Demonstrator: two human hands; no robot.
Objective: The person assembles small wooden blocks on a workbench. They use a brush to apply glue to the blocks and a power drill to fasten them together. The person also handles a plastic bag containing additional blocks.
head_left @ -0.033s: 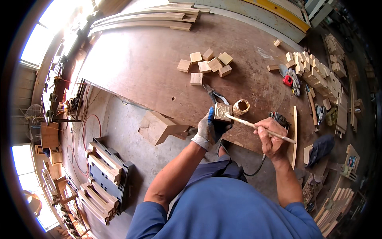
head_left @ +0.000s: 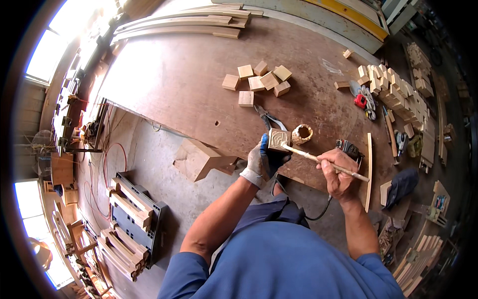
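My left hand (head_left: pixel 259 162), in a white and blue work glove, grips a small wooden block (head_left: pixel 278 137) by its sides at the bench's near edge. Its upturned face shows glossy, swirling lines of a pale substance. Bare, my right hand (head_left: pixel 339 172) is closed round the handle of a long thin brush (head_left: pixel 307 156). The brush tip touches the block's upper face. Just right of the block stands a small round pot (head_left: pixel 296 136) with a crusted, yellowish rim. Behind the block lie pliers (head_left: pixel 274 120) with dark and grey handles.
Several loose wooden blocks (head_left: pixel 269 80) lie farther back on the workbench (head_left: pixel 189 84). At right are a stack of blocks (head_left: pixel 398 92), a hammer (head_left: pixel 391 133), a dark power tool (head_left: pixel 347 146) and a wooden strip (head_left: pixel 369 172). Long strips (head_left: pixel 184 22) lie at the far left.
The brush has shifted very slightly on the block's face, with a small movement of my right hand. Nothing else visibly differs.
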